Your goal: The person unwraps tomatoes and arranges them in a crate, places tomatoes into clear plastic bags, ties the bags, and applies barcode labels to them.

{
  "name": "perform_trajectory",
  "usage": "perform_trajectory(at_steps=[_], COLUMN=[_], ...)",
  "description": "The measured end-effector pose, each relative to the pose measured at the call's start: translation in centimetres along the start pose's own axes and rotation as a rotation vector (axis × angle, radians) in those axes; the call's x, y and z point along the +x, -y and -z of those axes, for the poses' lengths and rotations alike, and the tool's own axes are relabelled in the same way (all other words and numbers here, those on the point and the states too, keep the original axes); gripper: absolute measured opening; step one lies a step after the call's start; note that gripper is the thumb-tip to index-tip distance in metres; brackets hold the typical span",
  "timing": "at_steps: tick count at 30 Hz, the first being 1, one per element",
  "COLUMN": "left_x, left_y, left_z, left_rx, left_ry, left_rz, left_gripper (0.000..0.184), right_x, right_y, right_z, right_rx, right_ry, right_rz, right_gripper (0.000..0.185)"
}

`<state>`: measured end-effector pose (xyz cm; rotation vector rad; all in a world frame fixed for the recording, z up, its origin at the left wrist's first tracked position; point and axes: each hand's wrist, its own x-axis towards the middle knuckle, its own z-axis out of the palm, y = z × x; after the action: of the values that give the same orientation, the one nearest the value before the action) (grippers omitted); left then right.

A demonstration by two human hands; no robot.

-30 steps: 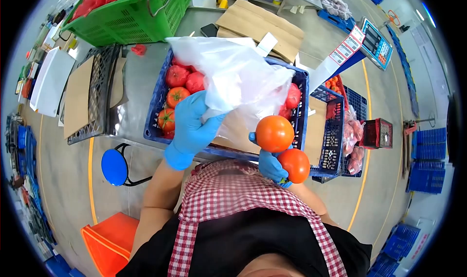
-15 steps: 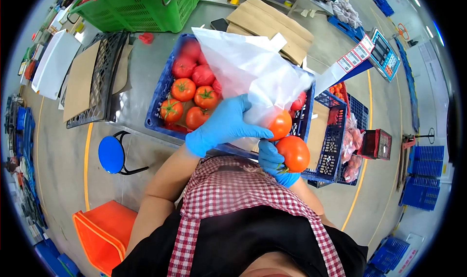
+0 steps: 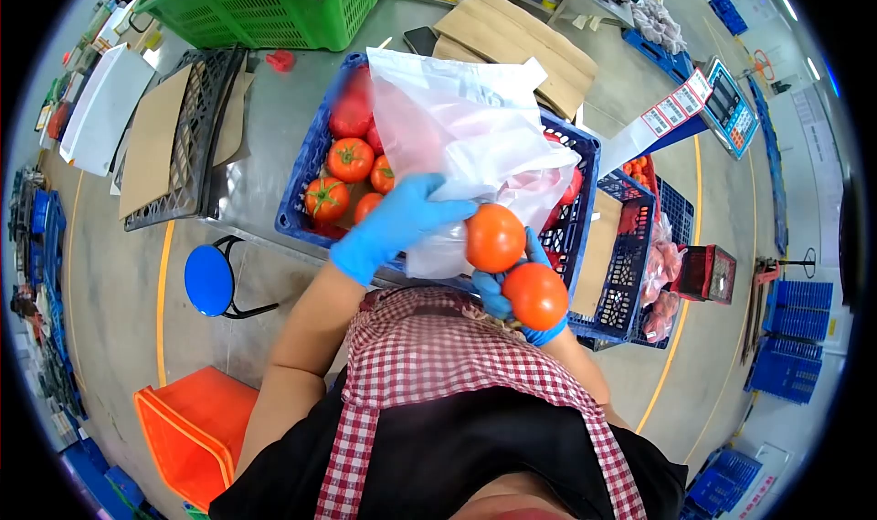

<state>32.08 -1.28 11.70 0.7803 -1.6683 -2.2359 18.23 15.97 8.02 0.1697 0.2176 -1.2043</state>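
Observation:
My left hand [image 3: 395, 226], in a blue glove, is at the lower edge of a crumpled clear plastic bag [image 3: 457, 136], its fingers pointing right and pressed on the bag near a tomato. My right hand [image 3: 512, 287], also gloved, holds two red tomatoes: an upper one [image 3: 495, 238] beside my left fingertips and a lower one [image 3: 535, 296]. The bag lies over a blue crate [image 3: 294, 187]. Inside the crate's left part are several tomatoes [image 3: 349, 160], some with green stems and some in red wrapping.
A green crate [image 3: 265, 13] stands at the back left, a black crate with cardboard [image 3: 155, 150] at the left. Flat cardboard [image 3: 516, 45] lies behind. To the right are a scale [image 3: 729, 109] with labels and another blue crate [image 3: 630, 273]. A blue stool [image 3: 209, 281] stands below left.
My left hand has moved from the bag's left side down and right, close to the tomatoes. The bag now hangs lower over the crate. The camera view has shifted slightly.

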Motion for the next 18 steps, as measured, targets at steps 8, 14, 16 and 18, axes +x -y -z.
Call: perform_trajectory(at_steps=[8,14,16,18], left_x=[-0.9,-1.4,-1.4,-1.4], left_y=[-0.6,-1.0,-0.7,-0.4], left_z=[0.0,-1.7,-2.0,-2.0], left_rx=[0.044,0.243,0.338,0.284], left_ry=[0.176,0.056,0.003,-0.005], left_rz=[0.015,-0.004,-0.026,-0.034], left_gripper=[0.048,0.054,0.054,0.056], right_x=[-0.3,0.7,1.2,1.2], right_y=[-0.1,-0.1,-0.1,0.0], right_z=[-0.7,0.1,0.5,0.6], right_rx=[0.133,0.134,0.132,0.134], right_ry=[0.150,0.204,0.224,0.219], right_rz=[0.031,0.010,0.006,0.015], right_gripper=[0.075,0.075,0.074,0.074])
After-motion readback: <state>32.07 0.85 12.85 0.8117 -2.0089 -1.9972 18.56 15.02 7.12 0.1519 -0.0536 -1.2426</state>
